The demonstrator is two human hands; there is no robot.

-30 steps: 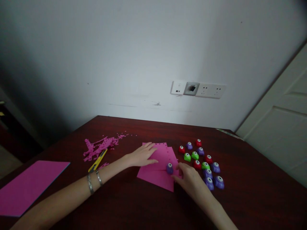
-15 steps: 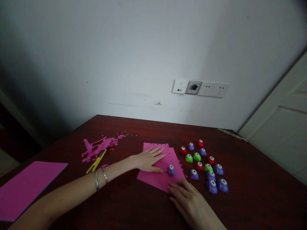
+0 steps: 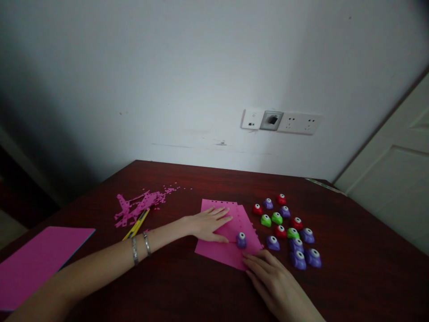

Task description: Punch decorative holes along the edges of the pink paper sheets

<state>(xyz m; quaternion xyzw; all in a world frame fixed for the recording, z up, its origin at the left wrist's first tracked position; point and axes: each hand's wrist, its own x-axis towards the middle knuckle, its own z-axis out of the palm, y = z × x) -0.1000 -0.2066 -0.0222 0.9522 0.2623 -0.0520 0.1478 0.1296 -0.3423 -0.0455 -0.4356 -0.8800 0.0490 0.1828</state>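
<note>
My left hand [image 3: 208,222] lies flat with fingers stretched on a pink paper sheet [image 3: 226,248] that has a row of punched holes along its far edge. A small purple punch [image 3: 241,240] stands on that sheet. My right hand [image 3: 273,279] rests open on the table, its fingertips touching the sheet's near right corner, just below the punch. It holds nothing.
Several small red, green and purple punches [image 3: 288,230] are grouped right of the sheet. Pink paper scraps [image 3: 139,205] and a yellow utility knife [image 3: 136,224] lie at the left, with a larger pink sheet [image 3: 31,264] at the table's left edge. Wall sockets [image 3: 281,121] behind.
My right hand let go of a purple punch beside the sheet and drew back toward me to the sheet's near corner. The left hand stayed pressed on the paper.
</note>
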